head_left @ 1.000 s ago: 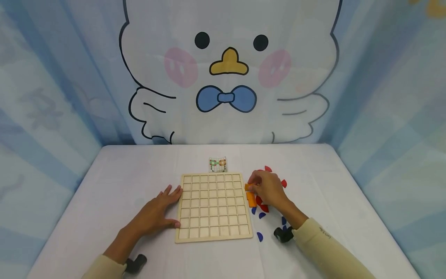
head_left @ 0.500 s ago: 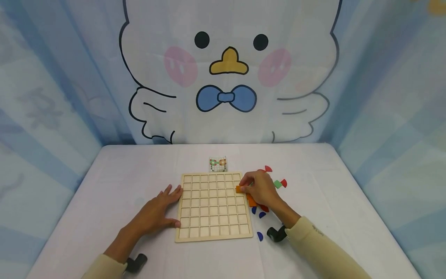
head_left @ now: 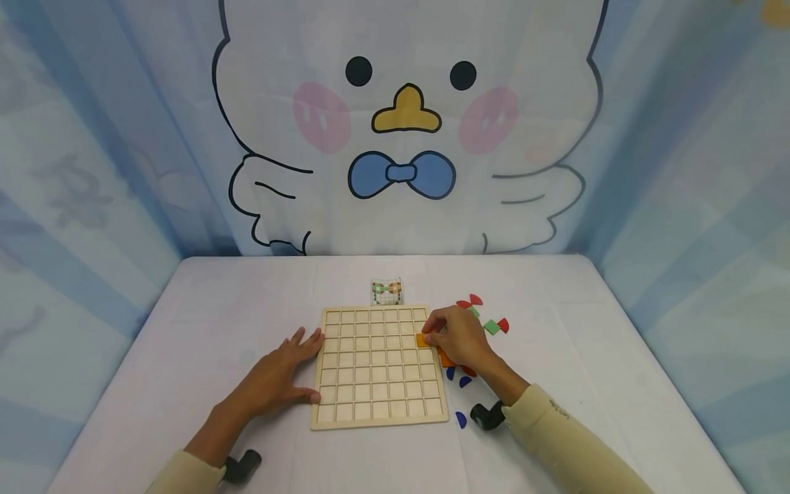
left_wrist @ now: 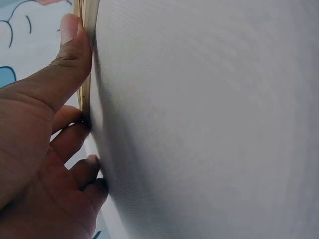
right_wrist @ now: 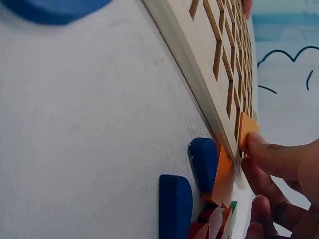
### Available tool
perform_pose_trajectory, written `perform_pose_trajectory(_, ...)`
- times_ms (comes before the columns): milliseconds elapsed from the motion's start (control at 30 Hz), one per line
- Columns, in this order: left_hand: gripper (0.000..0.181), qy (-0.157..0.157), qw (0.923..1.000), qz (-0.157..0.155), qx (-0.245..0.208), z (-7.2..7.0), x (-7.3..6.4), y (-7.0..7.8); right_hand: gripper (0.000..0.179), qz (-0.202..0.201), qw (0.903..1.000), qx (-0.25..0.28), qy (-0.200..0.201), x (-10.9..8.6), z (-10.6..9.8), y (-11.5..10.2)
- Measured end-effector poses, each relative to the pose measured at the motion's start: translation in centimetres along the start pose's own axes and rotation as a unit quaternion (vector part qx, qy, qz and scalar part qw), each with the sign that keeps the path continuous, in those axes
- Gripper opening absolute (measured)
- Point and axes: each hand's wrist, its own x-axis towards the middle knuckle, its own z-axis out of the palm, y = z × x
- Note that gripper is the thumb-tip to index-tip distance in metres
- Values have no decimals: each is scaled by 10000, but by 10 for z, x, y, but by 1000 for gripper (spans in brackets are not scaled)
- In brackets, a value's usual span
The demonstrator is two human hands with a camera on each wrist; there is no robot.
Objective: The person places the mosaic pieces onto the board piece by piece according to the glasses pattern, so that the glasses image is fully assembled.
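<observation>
A square wooden grid board (head_left: 379, 425) lies on the white table. Along its left edge rests my left hand (head_left: 274, 381), fingers spread and thumb lower down; the left wrist view has the thumb (left_wrist: 75, 55) against the board's side. My right hand (head_left: 461, 336) pinches a small orange square tile (head_left: 422, 340) between thumb and fingers, over the cells in the rightmost column, upper half. Seen from the right wrist, the orange tile (right_wrist: 247, 132) stands tilted at the grid; whether it touches a cell's bottom I cannot tell.
Right of the board lie more orange pieces (head_left: 446, 358), several blue half-rounds (head_left: 461, 419), red wedges (head_left: 476, 300) and green squares (head_left: 491, 327). Behind the board is a small pattern card (head_left: 387, 292). A printed curtain (head_left: 401, 226) closes the back.
My right hand has carried the orange tile leftward, from beside the board to over its right column, uncovering green and red pieces. The left hand has stayed in place.
</observation>
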Motion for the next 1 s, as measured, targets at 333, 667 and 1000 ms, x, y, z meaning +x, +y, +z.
perform_pose_trajectory(333,114,9,10000,-82,35,0,0,0,5,-120,9999,-44,10,3,-1,3)
perform_pose_trajectory(667,113,40,10000,-25,11,0,-1,1,14,220,9982,-114,552,16,-24,23)
perform_pose_trajectory(1000,112,-11,10000,-79,38,0,-1,3,20,665,9939,-279,830,29,-37,45)
